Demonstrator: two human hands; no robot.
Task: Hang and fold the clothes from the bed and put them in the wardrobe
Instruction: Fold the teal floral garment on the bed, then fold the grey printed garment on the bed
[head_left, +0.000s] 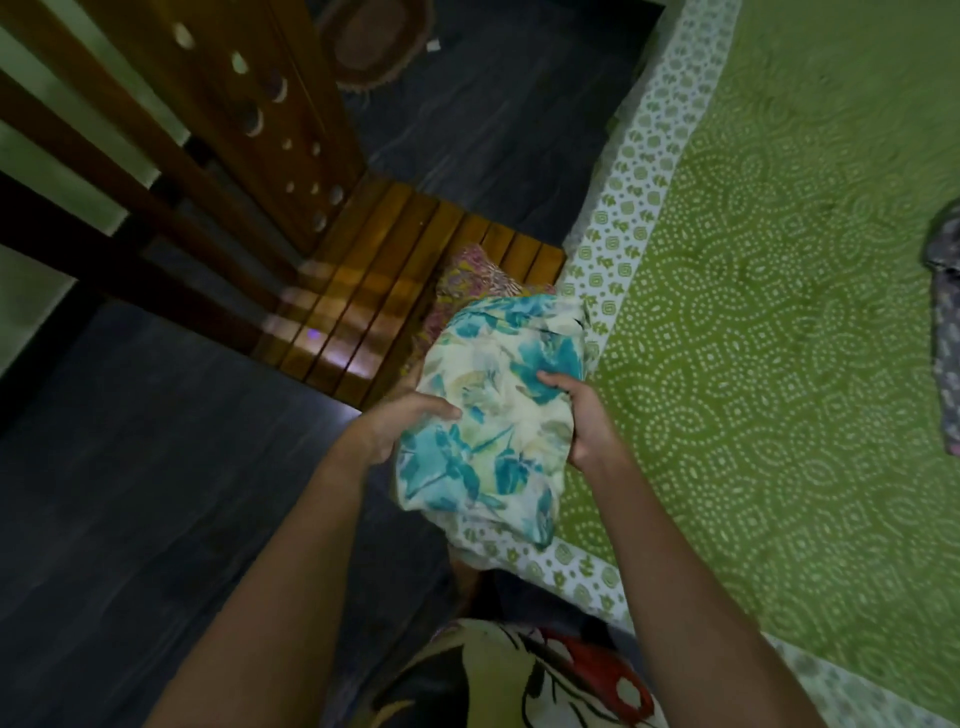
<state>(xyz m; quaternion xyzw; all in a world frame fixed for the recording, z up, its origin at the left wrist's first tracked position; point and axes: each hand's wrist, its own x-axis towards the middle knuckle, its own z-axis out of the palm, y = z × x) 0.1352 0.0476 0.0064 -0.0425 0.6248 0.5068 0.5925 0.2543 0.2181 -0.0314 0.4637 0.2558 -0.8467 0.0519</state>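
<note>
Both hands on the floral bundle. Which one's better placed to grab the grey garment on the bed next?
Right, probably. The right hand grips the floral bundle on its bed side, nearer the grey garment lying on the green bedspread. The left hand holds the side toward the wooden chair.

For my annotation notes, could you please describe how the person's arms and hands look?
Both forearms are bare, with no sleeves in view. The left hand and right hand wear no gloves, and no watch, ring or bangle shows.
</note>
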